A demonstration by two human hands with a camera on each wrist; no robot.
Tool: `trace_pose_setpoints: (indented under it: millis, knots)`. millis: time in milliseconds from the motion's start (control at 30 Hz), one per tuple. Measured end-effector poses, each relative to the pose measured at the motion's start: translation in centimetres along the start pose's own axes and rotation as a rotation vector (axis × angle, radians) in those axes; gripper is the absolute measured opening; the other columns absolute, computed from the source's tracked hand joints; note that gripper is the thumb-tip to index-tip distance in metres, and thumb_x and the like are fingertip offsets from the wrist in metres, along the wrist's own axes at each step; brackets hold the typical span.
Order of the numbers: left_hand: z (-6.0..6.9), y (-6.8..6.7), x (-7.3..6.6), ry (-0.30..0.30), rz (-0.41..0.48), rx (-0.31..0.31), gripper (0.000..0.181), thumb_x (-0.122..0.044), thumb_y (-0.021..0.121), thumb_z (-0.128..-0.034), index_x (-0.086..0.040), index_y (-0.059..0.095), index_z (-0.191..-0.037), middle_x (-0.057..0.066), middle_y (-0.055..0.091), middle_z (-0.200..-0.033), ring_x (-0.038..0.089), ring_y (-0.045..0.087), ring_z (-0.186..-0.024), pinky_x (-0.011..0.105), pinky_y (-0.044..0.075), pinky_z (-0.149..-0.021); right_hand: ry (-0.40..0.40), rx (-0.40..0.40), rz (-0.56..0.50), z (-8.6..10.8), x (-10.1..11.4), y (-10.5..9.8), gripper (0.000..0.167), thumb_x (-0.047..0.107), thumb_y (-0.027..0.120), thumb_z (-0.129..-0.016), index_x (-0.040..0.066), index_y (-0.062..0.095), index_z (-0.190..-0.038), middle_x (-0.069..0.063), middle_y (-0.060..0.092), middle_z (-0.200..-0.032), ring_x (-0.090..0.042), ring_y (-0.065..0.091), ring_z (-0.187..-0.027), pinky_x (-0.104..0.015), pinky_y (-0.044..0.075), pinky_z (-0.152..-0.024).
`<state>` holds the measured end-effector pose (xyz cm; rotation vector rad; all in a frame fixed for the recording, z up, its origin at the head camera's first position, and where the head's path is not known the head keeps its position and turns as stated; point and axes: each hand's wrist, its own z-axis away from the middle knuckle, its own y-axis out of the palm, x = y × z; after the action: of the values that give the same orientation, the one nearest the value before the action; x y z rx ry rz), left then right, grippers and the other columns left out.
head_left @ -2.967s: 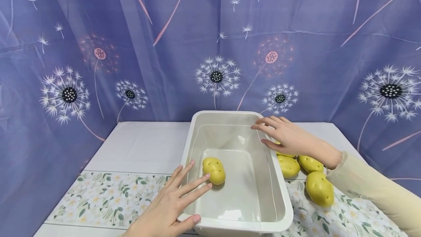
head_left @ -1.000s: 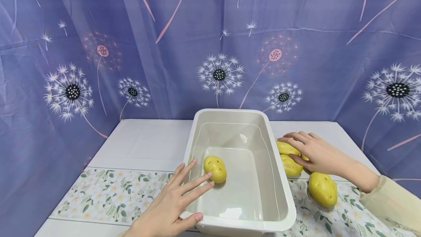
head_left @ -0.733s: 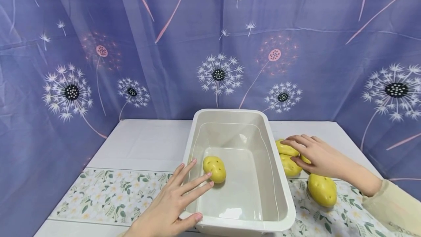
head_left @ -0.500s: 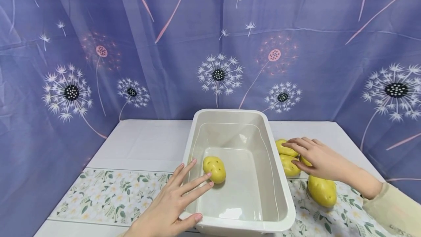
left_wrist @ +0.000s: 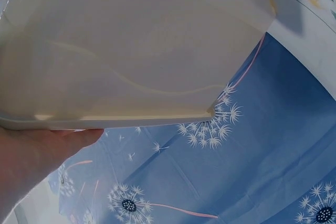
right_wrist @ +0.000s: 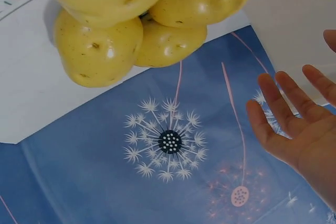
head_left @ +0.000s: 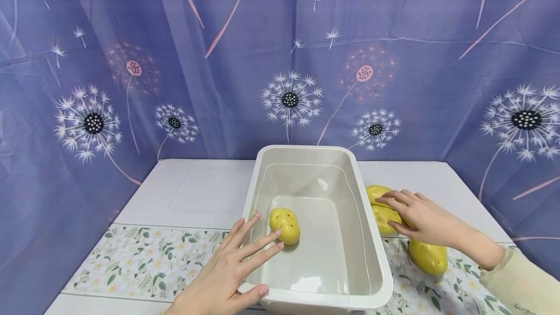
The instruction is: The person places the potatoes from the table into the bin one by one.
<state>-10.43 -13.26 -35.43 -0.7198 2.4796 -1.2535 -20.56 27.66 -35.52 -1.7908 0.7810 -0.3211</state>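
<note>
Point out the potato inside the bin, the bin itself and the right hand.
Potato (head_left: 286,224), head view, on its upper side.
Bin (head_left: 321,242), head view, on its bare floor.
Right hand (head_left: 423,215), head view, on its back.

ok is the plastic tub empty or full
Neither: in the head view, the plastic tub holds one yellow potato, with bare tub floor showing beside it.
</note>
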Motion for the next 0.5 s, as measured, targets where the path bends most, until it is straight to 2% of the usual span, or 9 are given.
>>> trace_pose_setpoints:
  millis: [500]
  knots:
    - [0.0,0.0,-0.1,-0.004,0.005,0.001,0.050,-0.044,0.033,-0.0919,-0.019,0.040,-0.135,0.000,0.043,-0.138,0.038,0.023,-0.133,0.038,0.001,-0.114,-0.005,-0.013,0.005,0.5,-0.5,1.4,0.054,0.019,0.072,-0.065,0.010,0.056,-0.116,-0.004,0.058,-0.106,-0.022,0.056,-0.091,-0.043,0.048,-0.070]
